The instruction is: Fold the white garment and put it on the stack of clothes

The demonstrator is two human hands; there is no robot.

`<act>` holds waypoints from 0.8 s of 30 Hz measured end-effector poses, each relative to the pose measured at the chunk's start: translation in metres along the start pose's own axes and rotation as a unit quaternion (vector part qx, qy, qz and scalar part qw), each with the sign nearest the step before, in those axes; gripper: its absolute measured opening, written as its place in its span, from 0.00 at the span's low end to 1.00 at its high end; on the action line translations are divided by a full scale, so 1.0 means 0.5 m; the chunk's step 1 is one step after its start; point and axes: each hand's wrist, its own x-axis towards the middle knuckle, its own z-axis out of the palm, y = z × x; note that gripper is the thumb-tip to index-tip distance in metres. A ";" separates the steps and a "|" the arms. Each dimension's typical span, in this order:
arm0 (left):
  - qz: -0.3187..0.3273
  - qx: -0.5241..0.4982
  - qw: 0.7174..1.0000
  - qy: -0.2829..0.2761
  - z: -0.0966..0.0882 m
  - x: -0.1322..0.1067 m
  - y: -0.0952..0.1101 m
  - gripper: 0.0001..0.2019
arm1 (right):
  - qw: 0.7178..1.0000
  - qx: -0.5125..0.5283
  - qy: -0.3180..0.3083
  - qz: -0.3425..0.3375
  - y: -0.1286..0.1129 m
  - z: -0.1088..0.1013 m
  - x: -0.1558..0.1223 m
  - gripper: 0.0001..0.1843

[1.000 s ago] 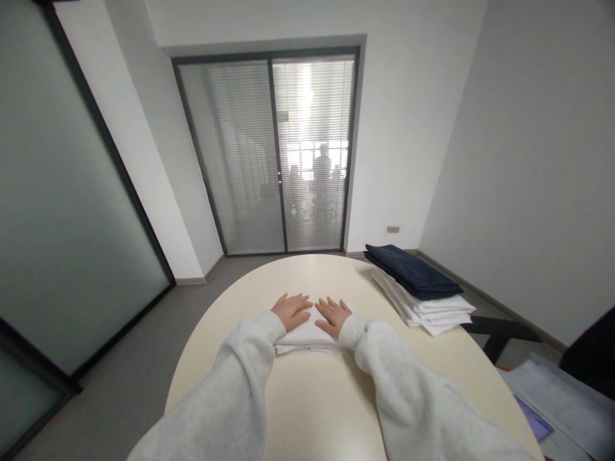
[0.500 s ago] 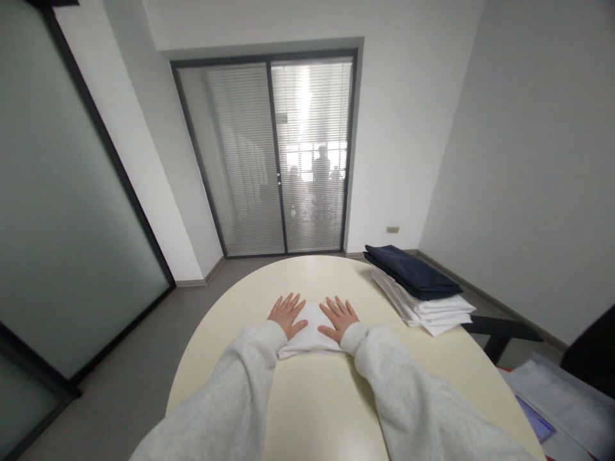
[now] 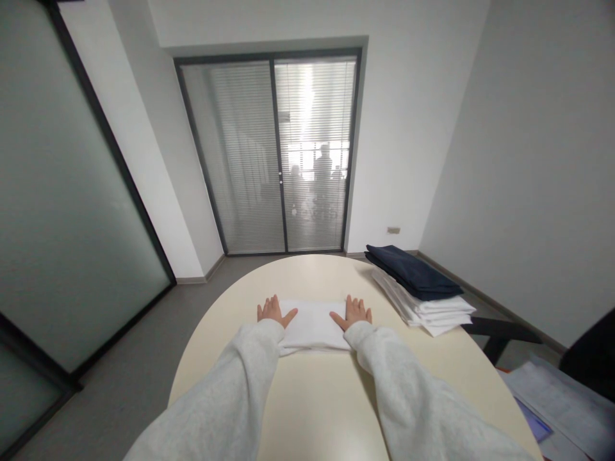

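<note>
A folded white cloth lies flat on the round cream table in front of me. At its left edge is my left hand, fingers apart, with the thumb resting on the cloth. My right hand is at the opposite edge, its fingers also apart and its thumb over the cloth. Neither hand grips anything. Both forearms are in pale grey sleeves. What kind of item the folded cloth is, I cannot make out.
To the right on the table, a folded navy cloth sits on a stack of folded white cloths. Beyond the table's right edge are a black chair part and flat wrapped packets. Glass doors with blinds stand ahead.
Both hands have slid outward from the middle of the white cloth to its left and right edges. More of the cloth's top now shows.
</note>
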 end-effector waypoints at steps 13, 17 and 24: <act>0.079 -0.471 0.861 0.173 -0.056 0.007 0.013 0.19 | 0.847 0.520 0.069 -0.085 0.031 0.024 0.048 0.51; 0.037 -0.558 0.808 0.186 -0.077 0.016 0.005 0.21 | 0.741 0.646 -0.110 -0.146 0.028 0.011 0.042 0.38; -0.005 -0.572 0.813 0.107 -0.062 0.026 -0.015 0.21 | 0.724 0.654 -0.157 -0.155 0.028 0.003 0.042 0.28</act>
